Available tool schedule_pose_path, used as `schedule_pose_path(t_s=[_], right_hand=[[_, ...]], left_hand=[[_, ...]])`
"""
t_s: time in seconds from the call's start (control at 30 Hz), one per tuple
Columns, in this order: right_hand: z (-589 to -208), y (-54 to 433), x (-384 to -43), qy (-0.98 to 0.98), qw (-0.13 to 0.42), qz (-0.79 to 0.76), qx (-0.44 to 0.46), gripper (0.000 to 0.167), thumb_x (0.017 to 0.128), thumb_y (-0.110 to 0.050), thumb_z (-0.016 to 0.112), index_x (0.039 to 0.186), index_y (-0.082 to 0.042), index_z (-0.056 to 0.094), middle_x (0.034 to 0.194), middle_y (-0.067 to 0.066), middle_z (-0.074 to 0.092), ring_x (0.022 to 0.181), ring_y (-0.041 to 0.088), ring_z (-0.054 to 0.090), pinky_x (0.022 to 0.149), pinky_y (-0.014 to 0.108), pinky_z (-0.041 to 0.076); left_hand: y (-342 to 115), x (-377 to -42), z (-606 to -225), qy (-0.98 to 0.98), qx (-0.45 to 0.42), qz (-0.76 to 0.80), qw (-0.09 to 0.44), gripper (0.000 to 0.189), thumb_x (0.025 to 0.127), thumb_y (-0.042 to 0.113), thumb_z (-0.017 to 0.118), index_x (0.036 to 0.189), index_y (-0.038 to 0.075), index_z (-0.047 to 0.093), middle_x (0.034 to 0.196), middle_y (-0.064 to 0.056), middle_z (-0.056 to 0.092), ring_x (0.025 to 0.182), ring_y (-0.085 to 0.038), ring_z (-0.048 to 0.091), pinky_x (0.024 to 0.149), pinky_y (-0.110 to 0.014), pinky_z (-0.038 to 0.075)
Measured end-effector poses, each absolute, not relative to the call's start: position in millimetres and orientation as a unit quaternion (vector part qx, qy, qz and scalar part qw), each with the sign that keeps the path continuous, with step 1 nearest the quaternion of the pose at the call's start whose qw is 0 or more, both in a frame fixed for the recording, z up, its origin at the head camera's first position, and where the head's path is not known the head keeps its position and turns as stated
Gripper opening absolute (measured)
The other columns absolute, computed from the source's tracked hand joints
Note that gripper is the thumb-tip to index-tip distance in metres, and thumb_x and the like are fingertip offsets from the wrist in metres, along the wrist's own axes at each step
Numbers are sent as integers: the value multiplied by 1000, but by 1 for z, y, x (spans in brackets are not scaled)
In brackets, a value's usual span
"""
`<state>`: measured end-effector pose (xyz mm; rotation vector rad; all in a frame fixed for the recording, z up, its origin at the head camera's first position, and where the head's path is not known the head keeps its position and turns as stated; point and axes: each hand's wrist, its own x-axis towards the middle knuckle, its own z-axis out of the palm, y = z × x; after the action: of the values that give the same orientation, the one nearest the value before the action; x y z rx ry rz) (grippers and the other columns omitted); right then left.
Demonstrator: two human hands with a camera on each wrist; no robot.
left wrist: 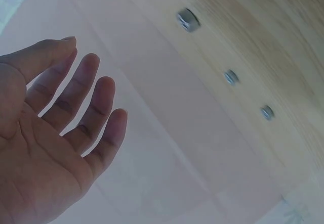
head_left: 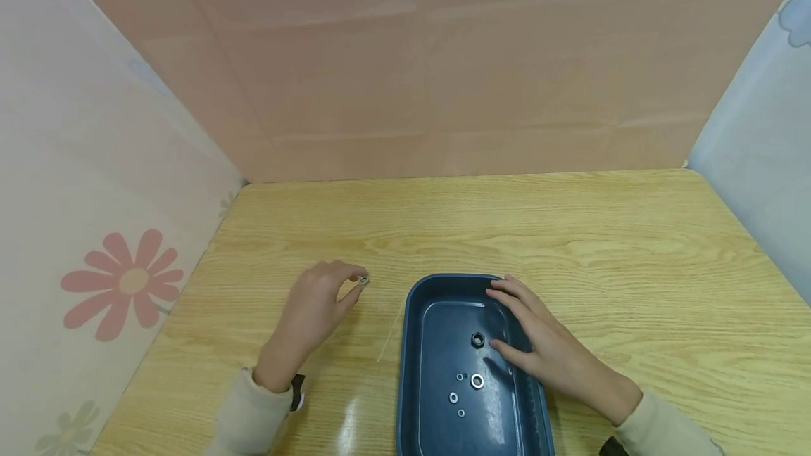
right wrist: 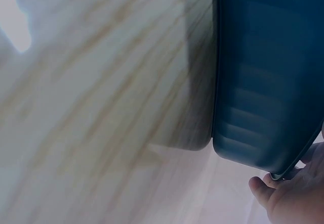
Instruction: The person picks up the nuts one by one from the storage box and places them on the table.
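Note:
In the head view my left hand [head_left: 317, 301] pinches a small metal nut [head_left: 364, 280] between thumb and index finger, left of the blue tray [head_left: 412, 343]. In the left wrist view the other fingers [left wrist: 104, 100] extend loosely, and the pinched nut is hidden. A large metal nut [left wrist: 188, 19] and two smaller nuts, one mid-row [left wrist: 231, 77] and one at the end [left wrist: 267, 113], line up on the wood. My right hand [head_left: 538, 343] lies across the tray's right rim, fingers spread. Its thumb points toward a dark nut [head_left: 478, 340] inside.
Several rings or nuts of different sizes, including a bigger silver one [head_left: 477, 381], lie on the tray floor. A thin pale strand [head_left: 389, 336] runs beside the tray's left wall. Behind the wooden table [head_left: 570, 231] stands a pink backdrop [head_left: 431, 76], with patterned panels at both sides.

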<state>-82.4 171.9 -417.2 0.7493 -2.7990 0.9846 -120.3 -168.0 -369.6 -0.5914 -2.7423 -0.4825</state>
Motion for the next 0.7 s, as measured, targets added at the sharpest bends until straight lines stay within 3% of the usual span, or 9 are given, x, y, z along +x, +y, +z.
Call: schedule_pose_path(t_s=[0.13, 0.47, 0.7], right_hand=[[-418, 172, -83, -911, 48, 324, 250, 71, 82, -17, 80, 144, -7, 47, 154, 6, 37, 143, 37, 34, 107, 0, 5], [-417, 172, -83, -910, 44, 327, 249, 71, 82, -17, 80, 144, -7, 47, 154, 7, 37, 143, 38, 32, 108, 0, 4], [-417, 172, -83, -912, 38, 326, 244, 71, 82, -17, 80, 144, -8, 47, 154, 5, 37, 144, 37, 32, 107, 1, 5]], left_hand=[[-159, -116, -367, -950, -222, -167, 144, 19, 83, 9, 79, 101, 14, 77, 96, -1, 76, 86, -20, 68, 77, -37, 55], [-134, -104, -364, -939, -285, -134, 140, 23, 80, 15, 82, 101, 17, 76, 97, 3, 76, 91, -19, 68, 79, -34, 56], [-118, -96, -367, -936, -315, -119, 102, 23, 83, 21, 80, 105, 20, 76, 101, 6, 75, 92, -14, 64, 82, -31, 54]])
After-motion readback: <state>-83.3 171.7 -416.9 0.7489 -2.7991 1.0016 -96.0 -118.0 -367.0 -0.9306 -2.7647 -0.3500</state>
